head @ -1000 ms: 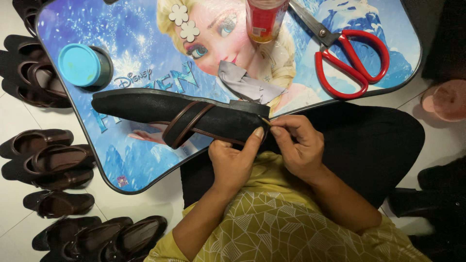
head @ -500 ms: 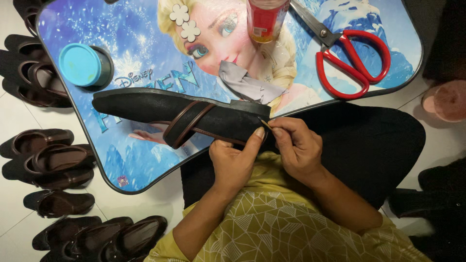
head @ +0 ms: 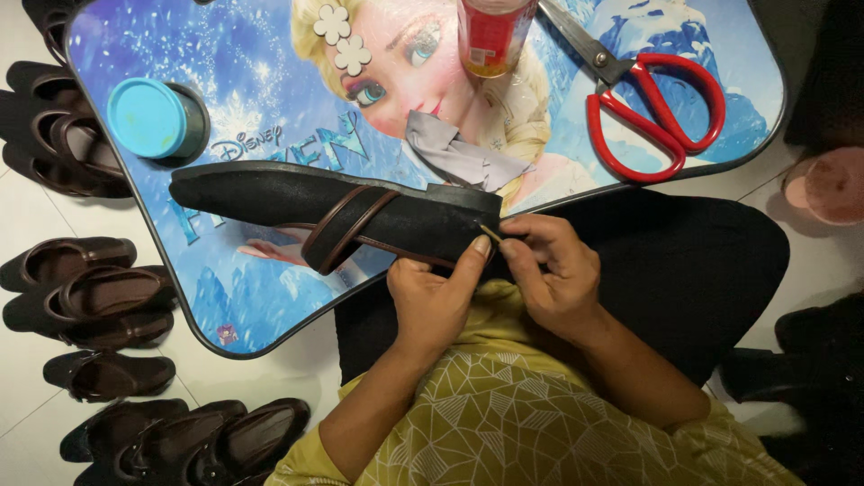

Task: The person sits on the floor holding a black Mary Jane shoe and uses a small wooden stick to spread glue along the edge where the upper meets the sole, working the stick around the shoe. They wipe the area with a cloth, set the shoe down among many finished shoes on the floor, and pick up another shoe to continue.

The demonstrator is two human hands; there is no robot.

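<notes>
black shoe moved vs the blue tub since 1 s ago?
No. The black shoe lies just below the blue tub on the lap table as before, toe at the same spot. Both hands, left and right, stay at its heel.

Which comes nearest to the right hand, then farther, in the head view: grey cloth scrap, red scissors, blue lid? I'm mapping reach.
From the right hand:
1. Grey cloth scrap, just above.
2. Red scissors, upper right.
3. Blue lid, far left.
</notes>
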